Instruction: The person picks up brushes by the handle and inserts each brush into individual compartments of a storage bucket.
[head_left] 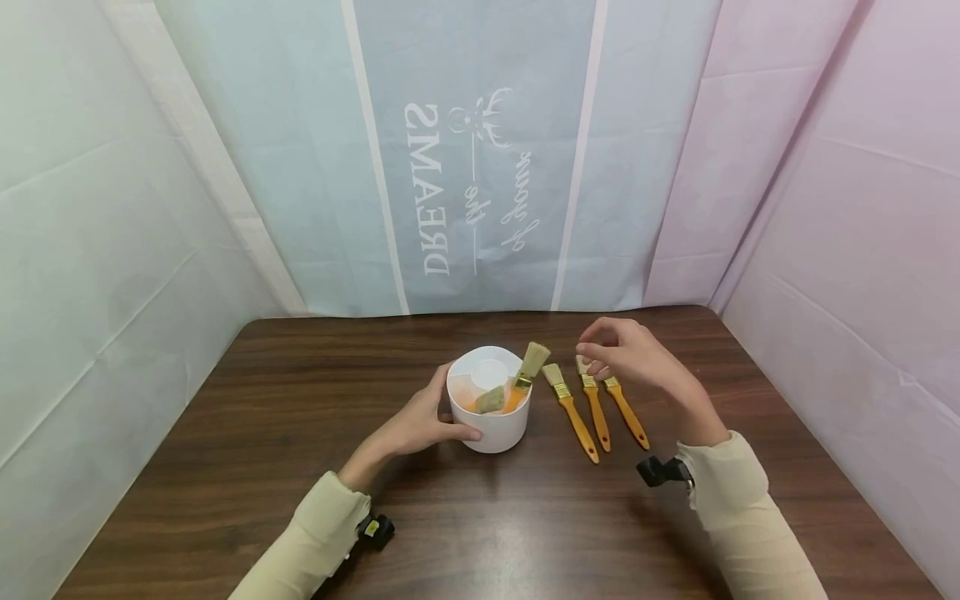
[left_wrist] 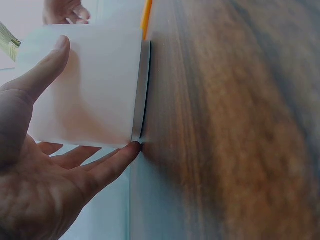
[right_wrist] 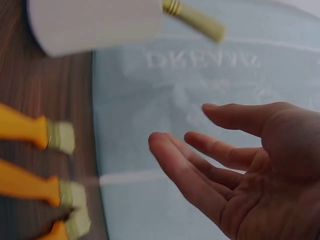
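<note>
A white round plastic container point(head_left: 495, 437) stands on the table, and my left hand point(head_left: 420, 421) grips its side. In the left wrist view the thumb lies along the container's wall point(left_wrist: 100, 90), with the fingers round the other side. Two paintbrushes are in it: one brush point(head_left: 535, 360) sticks up past the rim, the other's bristles point(head_left: 491, 401) stay lower inside. Right of the container lie three orange-handled paintbrushes, the left brush point(head_left: 577, 421), middle brush point(head_left: 597, 412) and right brush point(head_left: 630, 418). Above their bristle ends hovers my right hand point(head_left: 637, 354), fingers loosely bent, holding nothing.
The dark wooden table point(head_left: 337, 375) has rounded far corners. A pale blue printed cloth point(head_left: 480, 275) hangs at its far edge, and white sheets close off the left side point(head_left: 112, 292) and right side point(head_left: 862, 292).
</note>
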